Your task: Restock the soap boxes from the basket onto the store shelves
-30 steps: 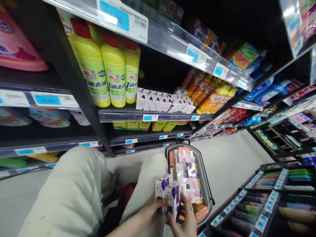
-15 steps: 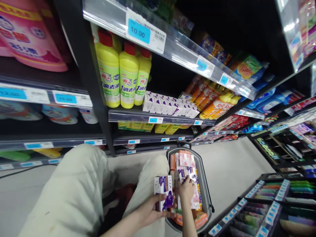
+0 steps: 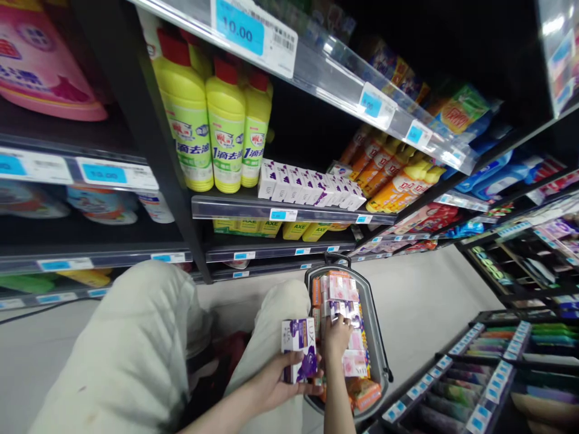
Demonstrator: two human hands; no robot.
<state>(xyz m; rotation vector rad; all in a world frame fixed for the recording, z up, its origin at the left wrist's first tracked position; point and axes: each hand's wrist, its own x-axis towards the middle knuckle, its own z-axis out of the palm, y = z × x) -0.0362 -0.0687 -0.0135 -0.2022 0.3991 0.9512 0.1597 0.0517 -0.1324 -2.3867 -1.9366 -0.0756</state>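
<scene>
Since half a second ago the right hand (image 3: 337,335) has pushed a little deeper into the basket (image 3: 379,355), fingers curled down onto a purple box (image 3: 340,308) there; whether they grip it I cannot tell. Left hand (image 3: 275,386) clasps two purple soap boxes (image 3: 298,349) just left of the basket, against the knee (image 3: 284,301). Around the right hand, pink and orange packs fill the basket. Beyond, matching boxes (image 3: 307,184) line the shelf (image 3: 271,211) beside yellow bottles (image 3: 217,126).
</scene>
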